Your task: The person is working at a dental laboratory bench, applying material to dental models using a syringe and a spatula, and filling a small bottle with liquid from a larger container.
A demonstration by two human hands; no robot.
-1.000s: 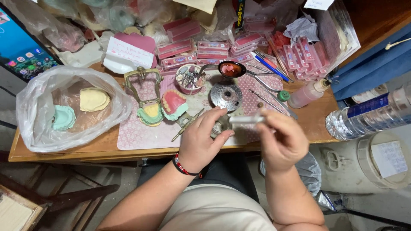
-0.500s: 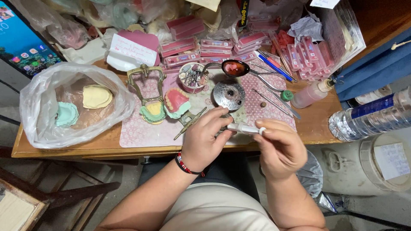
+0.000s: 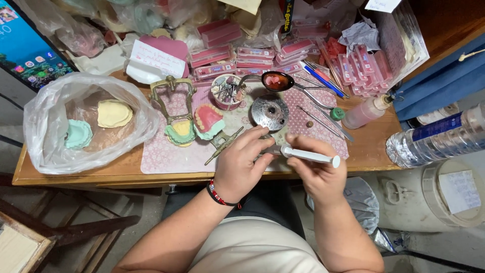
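Note:
My right hand (image 3: 318,169) grips a slim white handpiece tool (image 3: 310,155) that lies across its fingers and points left. My left hand (image 3: 242,164), with a red and black bracelet at the wrist, is closed around a small object at the tool's tip; the fingers hide that object. Both hands hover over the front edge of the wooden table (image 3: 76,172). Just beyond the left hand sit a pink and green denture model (image 3: 206,121) and a round metal disc (image 3: 270,112).
A clear plastic bag (image 3: 81,121) holding dental casts lies at the left. A brass articulator (image 3: 172,98), a cup of burs (image 3: 226,92), a spoon (image 3: 279,82), stacked pink boxes (image 3: 252,55), a pink squeeze bottle (image 3: 366,111) and a water bottle (image 3: 434,136) crowd the table. A phone screen (image 3: 25,50) is far left.
The view has shifted slightly, and my hands have settled lower toward the table's front edge. The white tool stays in my right hand, now angled a bit more to the right.

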